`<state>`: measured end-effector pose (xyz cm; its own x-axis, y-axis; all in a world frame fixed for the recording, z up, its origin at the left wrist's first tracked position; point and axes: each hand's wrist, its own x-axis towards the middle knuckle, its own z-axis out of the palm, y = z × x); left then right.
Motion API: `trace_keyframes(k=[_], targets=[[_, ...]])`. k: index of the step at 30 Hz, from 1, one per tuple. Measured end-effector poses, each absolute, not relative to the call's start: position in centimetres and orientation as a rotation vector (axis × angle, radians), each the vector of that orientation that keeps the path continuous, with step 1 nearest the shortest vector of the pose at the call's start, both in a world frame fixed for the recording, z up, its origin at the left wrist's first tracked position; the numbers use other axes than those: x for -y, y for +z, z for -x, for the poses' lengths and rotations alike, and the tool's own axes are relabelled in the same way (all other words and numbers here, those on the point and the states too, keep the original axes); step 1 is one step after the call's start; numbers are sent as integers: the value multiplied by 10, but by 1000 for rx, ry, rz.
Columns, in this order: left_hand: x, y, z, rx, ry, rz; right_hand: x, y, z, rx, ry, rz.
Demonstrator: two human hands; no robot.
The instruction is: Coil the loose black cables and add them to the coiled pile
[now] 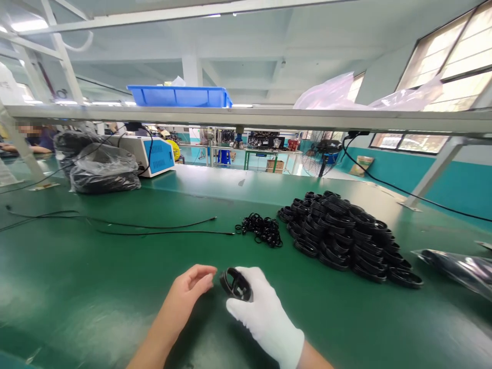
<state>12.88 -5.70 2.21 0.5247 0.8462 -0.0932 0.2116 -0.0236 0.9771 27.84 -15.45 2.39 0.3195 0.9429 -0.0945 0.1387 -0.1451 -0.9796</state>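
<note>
My right hand, in a white glove, grips a small coil of black cable between thumb and fingers, just above the green tabletop. The coil is tilted on edge, and the glove covers its right side. Just left of the coil is my bare left hand. Its fingers are bent, with a narrow gap between thumb and forefinger and nothing visible between them. Beyond my hands lies a small heap of black rings. To its right rises a large pile of coiled black cables.
Two loose cable ends stretch across the left of the table. Behind them are clear plastic bags and a blue-and-white machine. A plastic-wrapped bundle lies far right. Overhead, a shelf carries a blue tray. A person sits far left.
</note>
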Motion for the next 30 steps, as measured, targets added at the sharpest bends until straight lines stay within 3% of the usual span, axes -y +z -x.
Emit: trace_keyframes(k=[4,9,15,22,30], targets=[[58,23,-131,-963,638,-1564,148,14,-286,782,1507,1040],[56,17,-132,-960,693,-1604,146,10,-284,746,1508,981],[50,3,-130,-1099,632,-1778,136,19,-304,1008,866,1765],[53,0,-135,-1158,603,-1934,115,45,-406,951,179,2306],[51,-2,-136,-1016,499,-2082,78,35,-462,1043,-142,2759]])
